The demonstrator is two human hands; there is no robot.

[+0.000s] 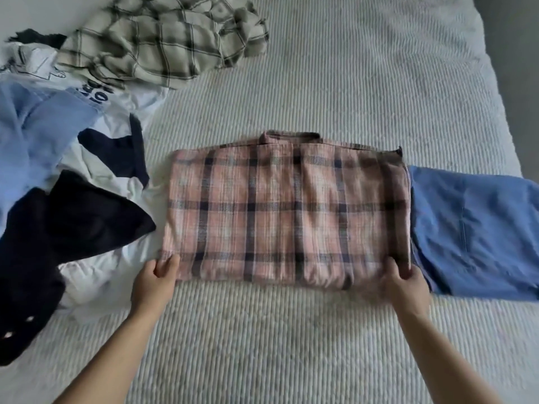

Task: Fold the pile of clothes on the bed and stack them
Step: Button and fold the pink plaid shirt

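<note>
Both hands pinch the near corners of a folded pink plaid shirt (287, 212) lying flat on the bed (350, 83).

Left hand (159, 277) has its thumb on top and fingers curled under the shirt's near-left corner; right hand (404, 279) grips the near-right corner the same way, thumb over the cloth. Shirt lies as a neat rectangle in the middle of the ribbed white bedcover, collar at its far edge. Just beside it on the right, touching its edge, lies a folded blue garment (472, 231). To the left sits the unfolded pile: a black garment (58, 225), a light blue shirt (38, 135), a white printed tee (43, 68) and, farther off, a cream checked shirt (157, 42), all crumpled.
</note>
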